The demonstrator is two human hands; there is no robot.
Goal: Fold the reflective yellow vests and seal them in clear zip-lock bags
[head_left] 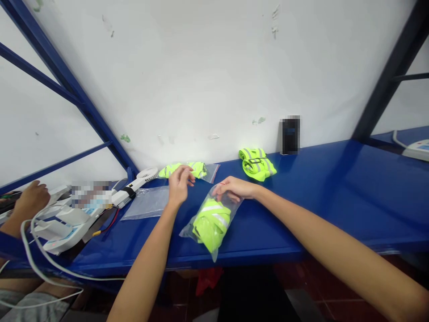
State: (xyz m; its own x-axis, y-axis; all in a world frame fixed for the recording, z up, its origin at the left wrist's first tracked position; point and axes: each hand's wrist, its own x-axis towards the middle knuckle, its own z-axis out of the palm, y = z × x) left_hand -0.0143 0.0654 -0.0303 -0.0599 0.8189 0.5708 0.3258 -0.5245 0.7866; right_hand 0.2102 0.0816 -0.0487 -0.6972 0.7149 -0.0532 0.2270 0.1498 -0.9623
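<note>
My right hand grips the mouth of a transparent zip bag, its fingers closed on the edge. Inside the bag lies a folded neon-yellow reflective vest with silver stripes; the bag tilts over the front part of the table. My left hand is raised left of the bag, fingers loosely bent and apart, holding nothing. Behind that hand a second bagged reflective vest rests by the wall, partly hidden by my fingers. Farther right sits a rolled reflective vest with a dark strap, without a bag.
A flat plastic bag lies left on the blue table. Beyond it are a small white fan, white devices and cables. Another person's hand is at far left. A dark box leans against the wall.
</note>
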